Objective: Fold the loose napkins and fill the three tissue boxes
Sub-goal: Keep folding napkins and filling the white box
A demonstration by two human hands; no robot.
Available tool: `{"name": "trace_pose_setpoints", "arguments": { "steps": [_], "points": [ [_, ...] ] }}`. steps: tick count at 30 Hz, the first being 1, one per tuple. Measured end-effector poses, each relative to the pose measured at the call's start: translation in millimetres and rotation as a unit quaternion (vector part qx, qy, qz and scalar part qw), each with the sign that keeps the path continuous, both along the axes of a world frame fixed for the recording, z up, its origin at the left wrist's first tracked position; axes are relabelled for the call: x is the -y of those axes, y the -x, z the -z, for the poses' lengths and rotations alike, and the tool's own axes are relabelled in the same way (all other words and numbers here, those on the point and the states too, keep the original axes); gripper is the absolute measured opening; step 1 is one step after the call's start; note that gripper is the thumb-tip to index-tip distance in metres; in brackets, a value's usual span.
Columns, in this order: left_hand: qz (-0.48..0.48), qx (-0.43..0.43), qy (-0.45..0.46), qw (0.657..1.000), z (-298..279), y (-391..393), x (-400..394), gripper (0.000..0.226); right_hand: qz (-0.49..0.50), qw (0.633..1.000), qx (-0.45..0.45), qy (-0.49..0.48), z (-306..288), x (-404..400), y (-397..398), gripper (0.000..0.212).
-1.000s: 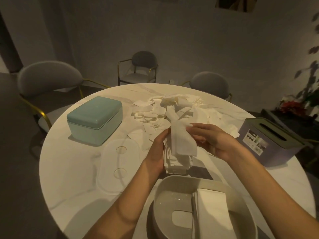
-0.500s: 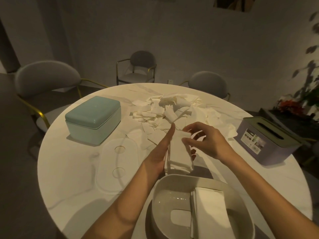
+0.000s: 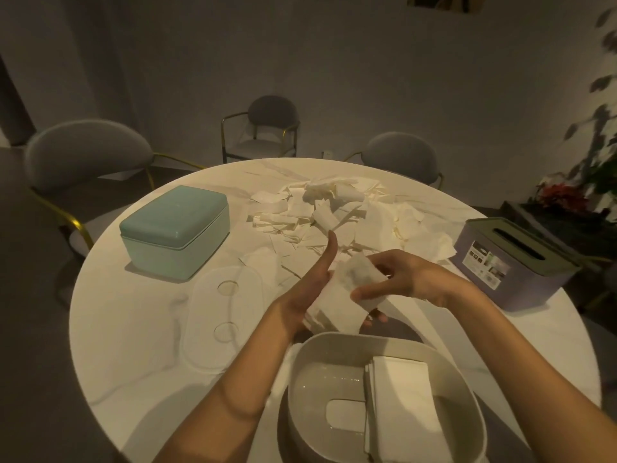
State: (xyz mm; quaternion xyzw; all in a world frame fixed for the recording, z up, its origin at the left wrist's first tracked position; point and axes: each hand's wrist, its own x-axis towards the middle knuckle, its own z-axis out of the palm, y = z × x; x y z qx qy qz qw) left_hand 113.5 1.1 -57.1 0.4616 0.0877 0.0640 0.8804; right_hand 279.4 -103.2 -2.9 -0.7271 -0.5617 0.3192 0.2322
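Note:
My right hand [image 3: 405, 279] grips a stack of folded white napkins [image 3: 347, 295] and holds it tilted above the table, just behind the open white tissue box [image 3: 380, 342]. My left hand [image 3: 309, 282] lies flat against the stack's left side, thumb pointing up. Inside the white box a batch of folded napkins [image 3: 400, 402] stands along the right wall. A heap of loose napkins [image 3: 337, 215] covers the far middle of the table. A closed teal tissue box [image 3: 173, 232] sits at the left, a purple tissue box [image 3: 514, 265] with a slotted lid at the right.
The white box's flat lid [image 3: 220, 315] lies on the round marble table [image 3: 133, 329], left of my hands. Grey chairs [image 3: 76, 162] ring the table. A plant with red flowers [image 3: 564, 195] stands at the far right.
The napkin stack, lying on the table before, is now lifted and tilted in my right hand. My left hand stays pressed to its left side.

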Motion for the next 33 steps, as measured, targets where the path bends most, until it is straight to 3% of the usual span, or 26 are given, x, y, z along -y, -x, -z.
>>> {"name": "trace_pose_setpoints", "arguments": {
  "steps": [2, 4, 8, 11, 15, 17, 20, 22, 28, 31, 33],
  "points": [
    [-0.002, 0.002, 0.005, 1.0, -4.1, 4.1, -2.7, 0.082, 0.048, 0.996, -0.067, -0.039, 6.3, 6.1, -4.1, 0.056],
    [-0.065, -0.028, -0.077, 0.994, -0.5, 4.5, -10.2, 0.072, 0.087, 0.984, -0.128, -0.085, 17.6, 12.1, -10.2, 0.052],
    [-0.212, -0.05, -0.344, 0.913, 17.9, -0.7, -20.0, 0.063, 0.136, 0.958, -0.199, -0.155, 42.1, 19.9, -10.6, 0.049],
    [-0.248, -0.043, -0.414, 0.875, 25.2, -5.4, -21.5, 0.056, 0.159, 0.938, -0.232, -0.202, 59.2, 22.2, -12.6, 0.051],
    [-0.243, -0.051, -0.391, 0.886, 30.2, -9.5, -17.9, 0.057, 0.149, 0.932, -0.236, -0.232, 72.0, 21.8, -12.5, 0.062],
    [-0.269, -0.072, -0.358, 0.891, 29.1, -14.3, -10.3, 0.046, 0.142, 0.933, -0.23, -0.236, 73.3, 21.3, -10.9, 0.069],
    [-0.322, -0.054, -0.233, 0.916, 26.4, -20.1, 3.1, 0.033, 0.133, 0.928, -0.234, -0.257, 75.4, 17.3, -3.8, 0.074],
    [-0.379, -0.043, -0.208, 0.901, 24.8, -26.3, 9.3, 0.028, 0.119, 0.93, -0.232, -0.259, 77.1, 14.4, 1.8, 0.078],
    [-0.452, -0.059, -0.255, 0.853, 26.9, -38.2, 12.8, 0.022, 0.082, 0.945, -0.104, -0.299, 80.6, 3.1, 9.6, 0.089],
    [-0.466, -0.063, -0.3, 0.83, 28.5, -40.1, 11.0, 0.013, 0.069, 0.941, -0.034, -0.329, 77.8, 5.4, 10.8, 0.072],
    [-0.462, -0.057, -0.309, 0.829, 30.2, -39.9, 9.4, 0.011, 0.105, 0.934, -0.033, -0.34, 72.9, 10.5, 8.7, 0.051]
  ]
}}
